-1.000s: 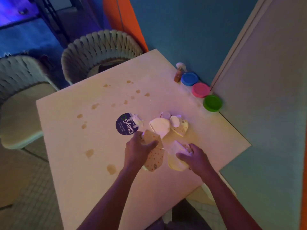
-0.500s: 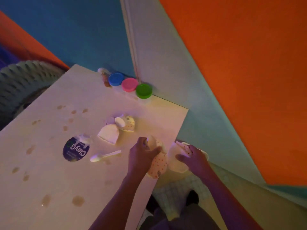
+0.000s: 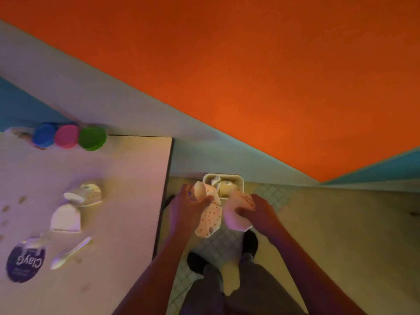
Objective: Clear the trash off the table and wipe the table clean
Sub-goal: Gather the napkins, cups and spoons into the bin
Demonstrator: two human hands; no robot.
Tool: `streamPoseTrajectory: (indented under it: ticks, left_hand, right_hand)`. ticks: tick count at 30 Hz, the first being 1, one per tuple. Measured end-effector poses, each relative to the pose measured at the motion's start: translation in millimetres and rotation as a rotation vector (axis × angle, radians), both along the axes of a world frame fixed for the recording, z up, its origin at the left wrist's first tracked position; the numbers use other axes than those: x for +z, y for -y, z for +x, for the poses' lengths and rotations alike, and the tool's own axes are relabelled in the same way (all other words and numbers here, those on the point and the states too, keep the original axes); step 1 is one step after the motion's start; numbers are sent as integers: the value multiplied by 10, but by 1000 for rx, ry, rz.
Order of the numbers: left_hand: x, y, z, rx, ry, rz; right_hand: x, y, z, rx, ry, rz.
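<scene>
can't see most of the bin (image 3: pixel 241 181), my left hand (image 3: pixel 189 206) and right hand (image 3: pixel 258 210) with their cups cover it. the purple lid (image 3: pixel 23 264) is blurry, and a bottle (image 3: pixel 19 133) at the far left is just a smear.

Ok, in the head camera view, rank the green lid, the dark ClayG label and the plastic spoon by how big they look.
1. ClayG label, largest, though blurred and nearest the frame edge.
2. Plastic spoon, long but thin.
3. Green lid.
Spoon and lid look close; the lid sits farther away, so that order is unsure.
</scene>
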State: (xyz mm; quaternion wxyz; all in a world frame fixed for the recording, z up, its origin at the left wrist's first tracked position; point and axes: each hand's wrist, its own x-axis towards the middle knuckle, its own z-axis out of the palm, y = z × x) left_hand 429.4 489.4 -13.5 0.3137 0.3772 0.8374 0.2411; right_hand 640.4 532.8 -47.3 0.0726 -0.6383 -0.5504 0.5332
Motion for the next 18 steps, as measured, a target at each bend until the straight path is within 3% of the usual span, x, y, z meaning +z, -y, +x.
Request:
streamPoseTrajectory:
  ticks: [7, 18]
  left_hand:
    - [-257, -254, 491, -63, -4, -72]
    - [-865, -500, 578, -144, -43, -167]
  right_hand:
    - [-280, -165, 457, -83, 9, -53]
    - [-818, -137, 490, -160, 37, -171]
